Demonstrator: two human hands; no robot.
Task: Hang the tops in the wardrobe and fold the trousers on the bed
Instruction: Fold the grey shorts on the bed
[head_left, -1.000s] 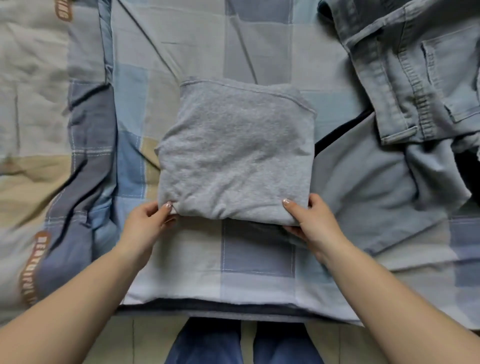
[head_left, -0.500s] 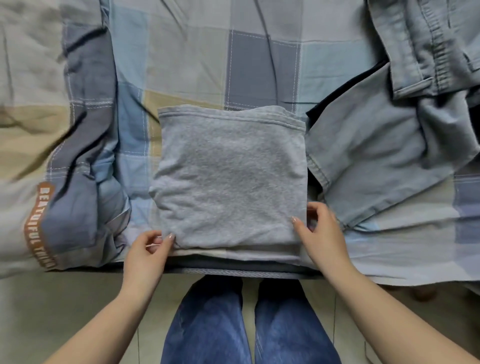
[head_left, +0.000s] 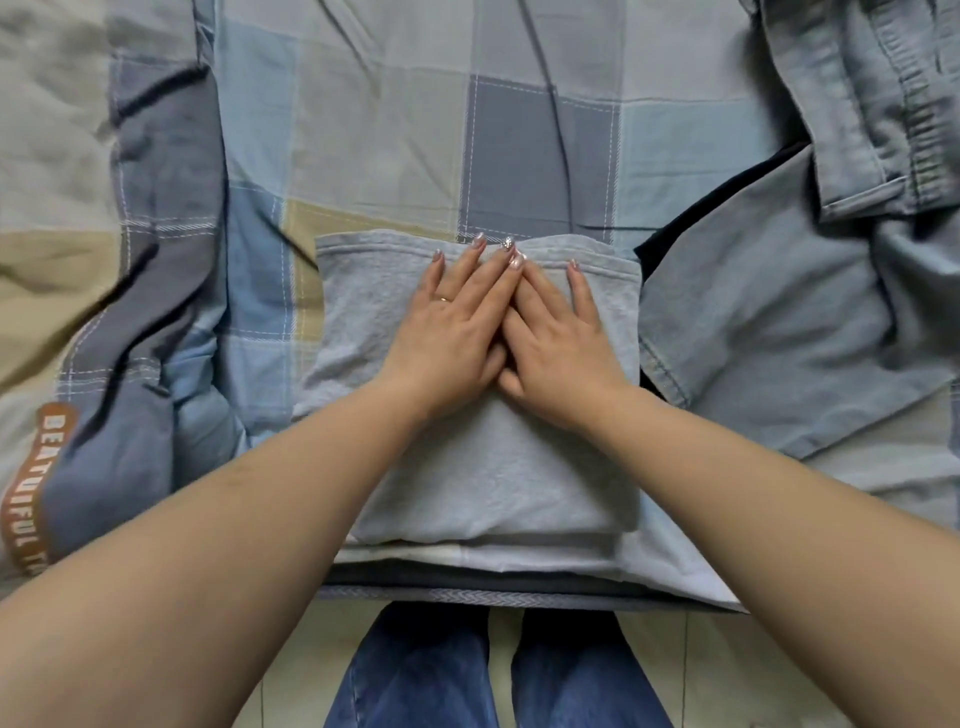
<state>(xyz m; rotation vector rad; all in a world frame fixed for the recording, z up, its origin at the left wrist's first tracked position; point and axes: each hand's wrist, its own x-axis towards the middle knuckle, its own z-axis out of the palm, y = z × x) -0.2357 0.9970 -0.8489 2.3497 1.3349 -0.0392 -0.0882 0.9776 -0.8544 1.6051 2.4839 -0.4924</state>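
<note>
Pressing down with flat, straight fingers, the left hand (head_left: 447, 332) and the right hand (head_left: 558, 343) both lie on the folded grey trousers (head_left: 467, 467). Neither hand grasps anything; the fingers are released and only rest on the cloth, and the left hand partly covers the right one in the middle. The grey trousers lie as a neat rectangle at the near edge of the bed (head_left: 540, 150), on its checked blue and beige cover. Just to the right of them lies a pale blue denim garment (head_left: 779, 291), unfolded and wrinkled. At the left, a rumpled quilt (head_left: 140, 322) shows an orange label with white letters.
</note>
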